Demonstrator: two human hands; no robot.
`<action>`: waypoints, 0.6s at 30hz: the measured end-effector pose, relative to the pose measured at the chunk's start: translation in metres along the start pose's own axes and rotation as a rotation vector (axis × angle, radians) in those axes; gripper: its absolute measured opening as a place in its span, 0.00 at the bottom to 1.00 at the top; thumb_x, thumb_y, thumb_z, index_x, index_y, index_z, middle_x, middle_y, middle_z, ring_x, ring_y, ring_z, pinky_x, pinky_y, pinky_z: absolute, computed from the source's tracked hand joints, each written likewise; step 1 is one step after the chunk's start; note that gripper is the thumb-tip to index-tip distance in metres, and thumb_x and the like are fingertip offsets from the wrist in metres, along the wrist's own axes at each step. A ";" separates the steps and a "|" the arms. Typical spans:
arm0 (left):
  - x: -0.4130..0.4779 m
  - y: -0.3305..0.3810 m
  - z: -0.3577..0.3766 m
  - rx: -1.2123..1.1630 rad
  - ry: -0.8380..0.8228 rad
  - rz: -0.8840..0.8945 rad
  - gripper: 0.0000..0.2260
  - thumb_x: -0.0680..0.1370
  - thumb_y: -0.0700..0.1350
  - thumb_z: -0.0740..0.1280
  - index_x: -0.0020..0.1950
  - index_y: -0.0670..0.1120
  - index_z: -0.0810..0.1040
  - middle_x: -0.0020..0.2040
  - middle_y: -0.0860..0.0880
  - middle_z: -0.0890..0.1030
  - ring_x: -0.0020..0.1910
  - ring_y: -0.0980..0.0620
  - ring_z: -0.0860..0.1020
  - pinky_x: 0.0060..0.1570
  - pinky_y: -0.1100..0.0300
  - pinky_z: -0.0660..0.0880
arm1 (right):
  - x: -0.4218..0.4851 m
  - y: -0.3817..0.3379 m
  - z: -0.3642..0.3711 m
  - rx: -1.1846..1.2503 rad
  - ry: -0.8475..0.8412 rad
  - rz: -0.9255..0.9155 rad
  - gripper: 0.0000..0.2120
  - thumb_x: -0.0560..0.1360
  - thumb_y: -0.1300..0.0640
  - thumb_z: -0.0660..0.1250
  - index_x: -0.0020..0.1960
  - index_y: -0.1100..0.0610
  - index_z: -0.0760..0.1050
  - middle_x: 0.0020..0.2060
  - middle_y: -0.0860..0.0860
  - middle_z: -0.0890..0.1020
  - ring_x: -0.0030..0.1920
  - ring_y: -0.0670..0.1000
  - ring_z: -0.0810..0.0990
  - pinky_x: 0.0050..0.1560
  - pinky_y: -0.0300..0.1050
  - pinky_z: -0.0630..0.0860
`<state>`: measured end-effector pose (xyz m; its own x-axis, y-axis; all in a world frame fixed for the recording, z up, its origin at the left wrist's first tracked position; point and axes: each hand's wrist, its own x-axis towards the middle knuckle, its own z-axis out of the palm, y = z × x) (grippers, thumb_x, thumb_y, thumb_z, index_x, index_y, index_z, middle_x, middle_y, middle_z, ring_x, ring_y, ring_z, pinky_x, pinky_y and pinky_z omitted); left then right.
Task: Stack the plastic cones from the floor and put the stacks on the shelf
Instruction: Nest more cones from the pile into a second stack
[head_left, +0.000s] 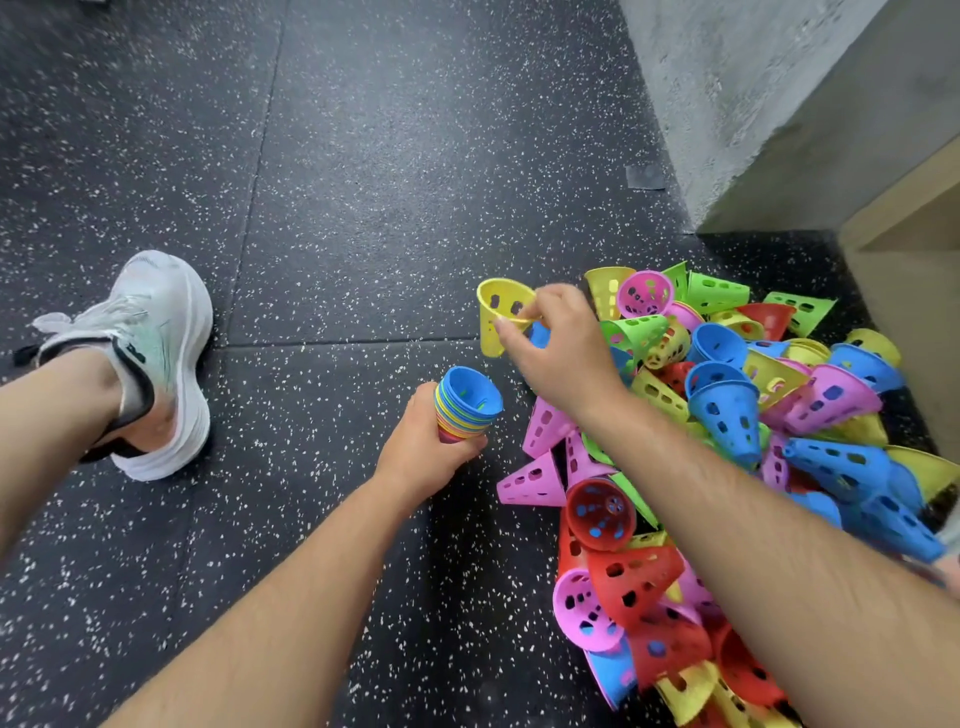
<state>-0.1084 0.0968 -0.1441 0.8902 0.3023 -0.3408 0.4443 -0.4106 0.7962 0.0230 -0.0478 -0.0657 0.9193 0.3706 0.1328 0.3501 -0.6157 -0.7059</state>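
Observation:
My left hand (423, 449) grips a stack of nested cones (465, 405) just above the floor, wide ends up, with a blue cone innermost. My right hand (558, 345) pinches the rim of a single yellow cone (498, 314), held a little above and to the right of the stack. A big loose pile of perforated cones (727, 441) in blue, pink, red, yellow and green lies on the floor at the right, partly hidden under my right forearm.
The floor (337, 208) is black speckled rubber tiles. My foot in a white sneaker (150, 358) stands at the left. A grey concrete wall (753, 104) rises at the upper right, and a beige wooden unit (904, 270) stands behind the pile.

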 end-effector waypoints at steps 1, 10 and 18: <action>-0.001 0.000 0.000 -0.006 0.003 0.008 0.25 0.72 0.48 0.80 0.60 0.57 0.68 0.56 0.55 0.78 0.55 0.53 0.79 0.54 0.55 0.73 | -0.013 0.002 0.003 0.028 -0.025 0.018 0.13 0.74 0.47 0.71 0.46 0.57 0.77 0.51 0.51 0.75 0.50 0.47 0.74 0.55 0.40 0.70; -0.011 0.006 -0.001 -0.027 0.002 0.006 0.26 0.73 0.49 0.79 0.66 0.50 0.72 0.56 0.56 0.75 0.52 0.58 0.79 0.52 0.59 0.76 | -0.070 0.002 0.026 0.060 -0.245 0.141 0.12 0.75 0.46 0.71 0.48 0.55 0.78 0.53 0.49 0.79 0.52 0.47 0.76 0.53 0.38 0.69; -0.010 0.002 0.001 -0.034 0.007 -0.005 0.25 0.73 0.48 0.79 0.62 0.54 0.69 0.55 0.54 0.79 0.51 0.53 0.80 0.51 0.56 0.75 | -0.052 0.015 0.016 -0.154 -0.269 0.103 0.18 0.78 0.43 0.64 0.60 0.55 0.74 0.56 0.52 0.80 0.59 0.53 0.75 0.60 0.51 0.72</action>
<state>-0.1163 0.0923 -0.1396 0.8873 0.3101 -0.3413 0.4447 -0.3794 0.8114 -0.0228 -0.0652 -0.0938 0.8781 0.4584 -0.1370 0.2995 -0.7499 -0.5898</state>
